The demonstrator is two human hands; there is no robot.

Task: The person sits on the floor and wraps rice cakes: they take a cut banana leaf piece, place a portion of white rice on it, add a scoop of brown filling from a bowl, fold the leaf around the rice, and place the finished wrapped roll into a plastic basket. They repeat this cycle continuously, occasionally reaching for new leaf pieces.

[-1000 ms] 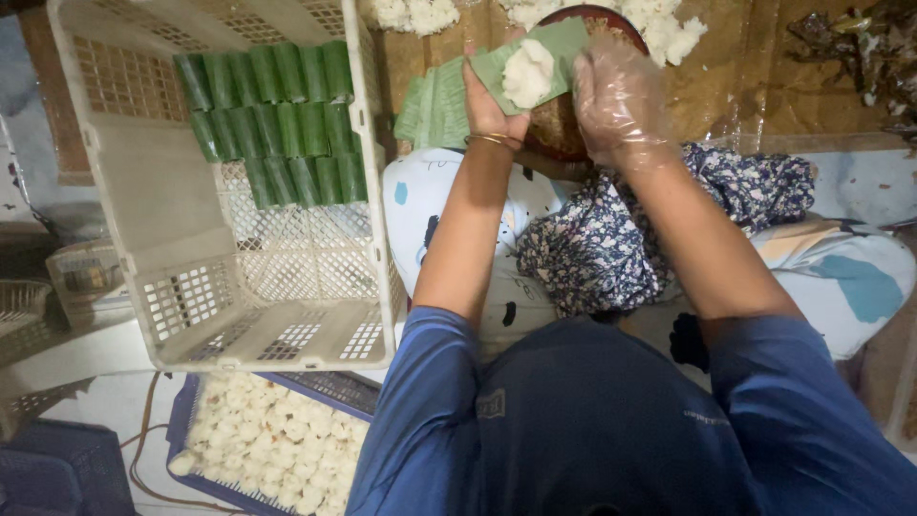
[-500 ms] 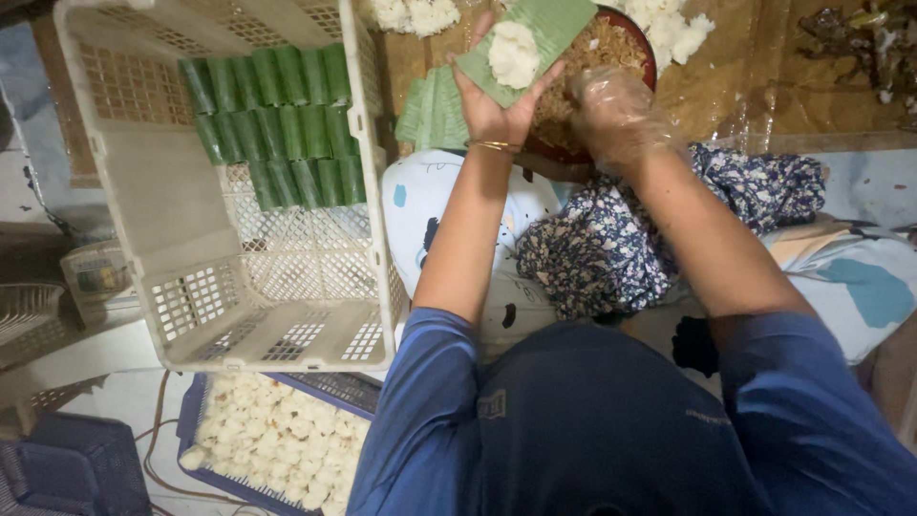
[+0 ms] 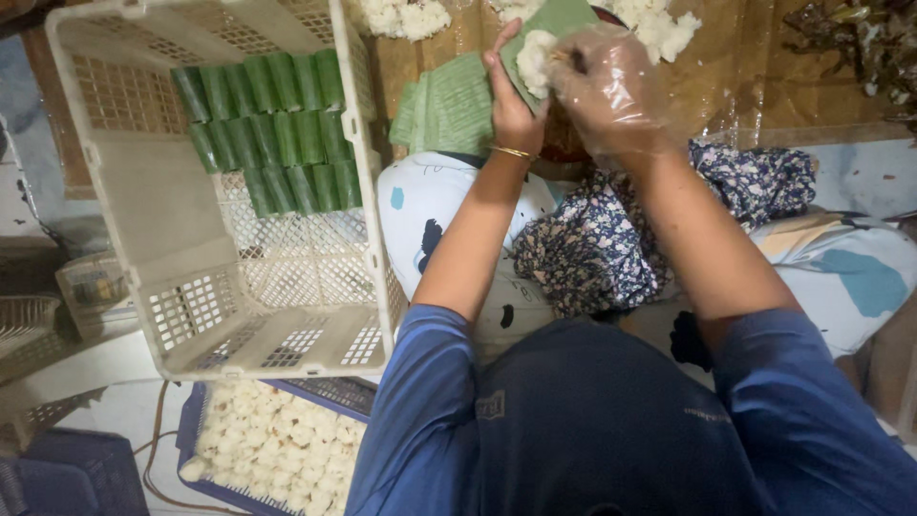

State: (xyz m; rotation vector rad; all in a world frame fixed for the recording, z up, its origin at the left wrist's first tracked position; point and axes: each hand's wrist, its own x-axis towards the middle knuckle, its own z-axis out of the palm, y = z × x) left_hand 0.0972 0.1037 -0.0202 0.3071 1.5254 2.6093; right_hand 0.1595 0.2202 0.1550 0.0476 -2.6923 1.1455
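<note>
**Green leaf, sticky rice: soft load, hold from below**

Green rolls [image 3: 277,119], finished, sit in rows in the crate [image 3: 143,205], well left of both hands. Below it, nearer the body, a blue tray [image 3: 191,435] w/ white lumps. Just left of the left hand: stack of cut leaves [image 3: 449,105].

Left hand [image 3: 511,110], bare, cups a leaf [image 3: 554,24] from below, thumb along its edge, fingers curled under. On it, a rice lump [image 3: 533,57]. Right hand [image 3: 611,81], in a thin clear glove, fingers bunched, presses the lump's right side; can't tell if it pinches any filling.

Judgement: leaf is light, thin, flexible, prob. tears along the grain, so support it w/ a flat palm, not by the edge. Rice is soft, tacky, crumbles; the glove should cut sticking.
</note>
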